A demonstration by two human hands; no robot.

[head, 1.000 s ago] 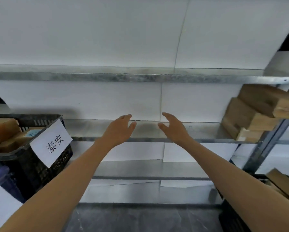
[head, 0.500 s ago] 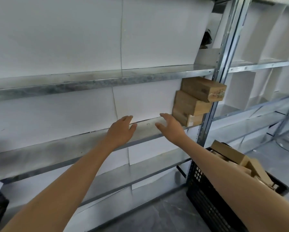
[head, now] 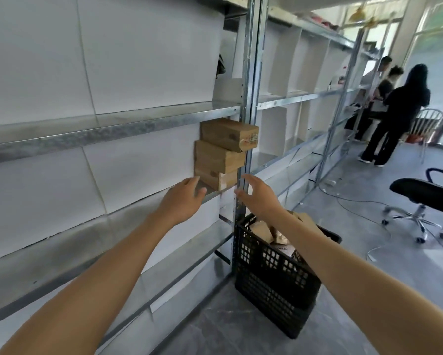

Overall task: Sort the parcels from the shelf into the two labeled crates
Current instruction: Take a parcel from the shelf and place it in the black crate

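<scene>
Three brown cardboard parcels are stacked at the right end of the metal shelf [head: 128, 213]: a top parcel [head: 228, 134], a middle parcel [head: 216, 157] and a bottom parcel [head: 215, 178]. My left hand [head: 183, 202] is stretched out with fingers apart, its tips just left of the bottom parcel. My right hand [head: 257, 194] is open too, just right of the stack, in front of the shelf's upright post [head: 248, 103]. Neither hand holds anything. Below my right forearm a black plastic crate [head: 274, 280] stands on the floor with brown parcels inside.
More metal shelving [head: 317, 93] runs off to the right. A black office chair [head: 425, 198] and loose cables lie on the grey floor. Three people stand at the far right near a window.
The view has swung right: the labeled crate on the left has left the frame and the stack of parcels is now right in front of both hands.
</scene>
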